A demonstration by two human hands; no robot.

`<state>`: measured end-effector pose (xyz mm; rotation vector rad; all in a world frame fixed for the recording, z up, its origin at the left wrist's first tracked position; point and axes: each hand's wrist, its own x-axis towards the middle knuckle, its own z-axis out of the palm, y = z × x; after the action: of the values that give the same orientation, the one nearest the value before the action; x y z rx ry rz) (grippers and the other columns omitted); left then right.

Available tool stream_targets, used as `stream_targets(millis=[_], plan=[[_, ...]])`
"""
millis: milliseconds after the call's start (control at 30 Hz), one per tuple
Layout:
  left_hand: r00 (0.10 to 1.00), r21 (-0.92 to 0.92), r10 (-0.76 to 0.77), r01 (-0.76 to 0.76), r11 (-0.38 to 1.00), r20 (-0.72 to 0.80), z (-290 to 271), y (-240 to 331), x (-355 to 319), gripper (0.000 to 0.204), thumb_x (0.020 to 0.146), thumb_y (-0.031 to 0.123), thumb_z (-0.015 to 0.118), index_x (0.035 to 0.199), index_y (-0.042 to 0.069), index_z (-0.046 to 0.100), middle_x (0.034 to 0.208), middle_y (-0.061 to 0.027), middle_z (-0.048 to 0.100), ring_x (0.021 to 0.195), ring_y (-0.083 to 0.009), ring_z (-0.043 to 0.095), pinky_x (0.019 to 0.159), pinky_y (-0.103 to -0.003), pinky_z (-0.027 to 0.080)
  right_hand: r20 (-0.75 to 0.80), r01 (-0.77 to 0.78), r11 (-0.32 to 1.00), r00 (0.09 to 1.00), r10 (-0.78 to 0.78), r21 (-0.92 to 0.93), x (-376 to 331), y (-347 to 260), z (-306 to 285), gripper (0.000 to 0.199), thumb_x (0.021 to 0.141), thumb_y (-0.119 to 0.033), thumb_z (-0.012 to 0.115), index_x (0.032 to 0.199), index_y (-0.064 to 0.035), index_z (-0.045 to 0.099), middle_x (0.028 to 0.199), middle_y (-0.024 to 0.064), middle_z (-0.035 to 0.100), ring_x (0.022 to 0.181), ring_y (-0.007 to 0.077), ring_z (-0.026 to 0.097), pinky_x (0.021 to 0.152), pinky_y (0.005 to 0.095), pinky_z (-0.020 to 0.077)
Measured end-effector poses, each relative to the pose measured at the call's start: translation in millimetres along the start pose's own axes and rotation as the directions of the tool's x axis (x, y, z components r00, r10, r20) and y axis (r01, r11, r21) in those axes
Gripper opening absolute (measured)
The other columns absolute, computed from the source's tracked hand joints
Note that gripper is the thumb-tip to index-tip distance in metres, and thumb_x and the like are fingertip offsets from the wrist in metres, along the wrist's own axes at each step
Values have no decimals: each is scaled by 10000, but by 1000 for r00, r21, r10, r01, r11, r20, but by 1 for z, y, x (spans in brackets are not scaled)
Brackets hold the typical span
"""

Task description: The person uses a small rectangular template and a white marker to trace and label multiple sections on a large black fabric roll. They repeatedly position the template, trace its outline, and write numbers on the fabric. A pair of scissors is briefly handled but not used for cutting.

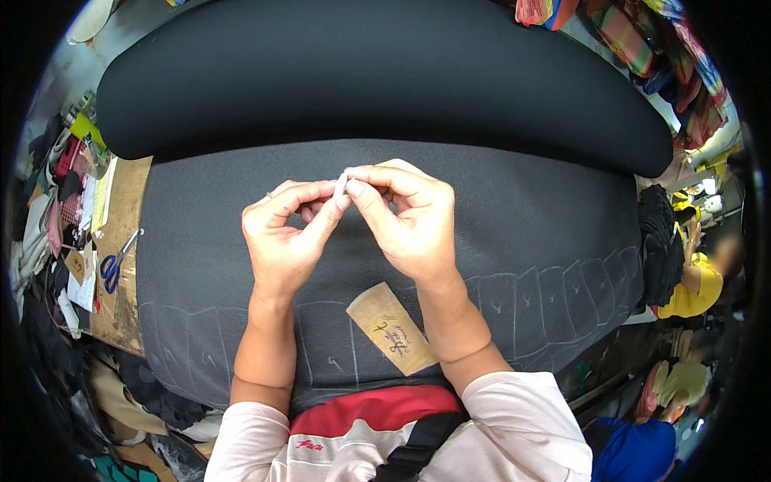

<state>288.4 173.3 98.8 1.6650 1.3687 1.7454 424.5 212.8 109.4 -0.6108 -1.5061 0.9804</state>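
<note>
Above the dark grey fabric [522, 225], my left hand [281, 233] and my right hand [418, 217] meet, fingertips pinched together. Between them is a small thin whitish piece, by its look tailor's chalk [341, 184]; the fingers cover part of it. A ring shows on a left finger. Below the hands, near my right forearm, a tan card pattern piece [392, 329] with handwriting lies tilted on the cloth. White outlines of similar shape run in a row along the fabric's near side, to the left and right of the card.
A thick black fabric roll [385, 72] spans the table's far side. Blue-handled scissors [112, 269] lie on the wooden table edge [120, 321] at left, near papers. Folded black cloth [658, 241] is piled at right. Beyond it are people, one in a yellow shirt [703, 289].
</note>
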Motion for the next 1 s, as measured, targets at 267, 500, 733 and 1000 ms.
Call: stream_targets(millis=[267, 500, 733, 1000], plan=[[966, -335, -250, 258, 906, 68, 5, 2, -1, 193, 767, 10, 726, 937, -61, 670, 792, -101, 676, 688, -107, 627, 639, -212, 524, 61, -240, 971, 969, 239, -1, 0, -10, -2, 60, 817, -3, 622, 812, 54, 604, 708, 82, 602, 590, 90, 588, 511, 211, 468], [964, -282, -246, 264, 922, 98, 4, 1, 5, 184, 761, -2, 724, 927, -63, 672, 792, -111, 678, 695, -123, 645, 643, -223, 543, 71, -132, 972, 986, 149, -195, 0, -8, -4, 94, 811, -35, 622, 771, 39, 580, 694, 136, 598, 578, 183, 607, 505, 285, 476], [989, -55, -74, 81, 995, 127, 4, -3, 10, 173, 743, 0, 734, 905, -41, 690, 775, -116, 681, 684, -123, 651, 639, -225, 548, 165, -16, 920, 983, 87, -391, 9, 2, -12, 151, 790, -50, 618, 691, 16, 526, 652, 124, 593, 554, 184, 599, 473, 286, 452], [916, -619, -290, 401, 675, 276, -2, -23, 17, 173, 773, -10, 709, 929, -71, 663, 804, -163, 681, 701, -157, 670, 648, -245, 571, 147, -267, 958, 957, 250, 105, 10, 12, 1, 131, 834, -40, 588, 723, 2, 532, 625, 28, 560, 558, 60, 540, 468, 214, 427]])
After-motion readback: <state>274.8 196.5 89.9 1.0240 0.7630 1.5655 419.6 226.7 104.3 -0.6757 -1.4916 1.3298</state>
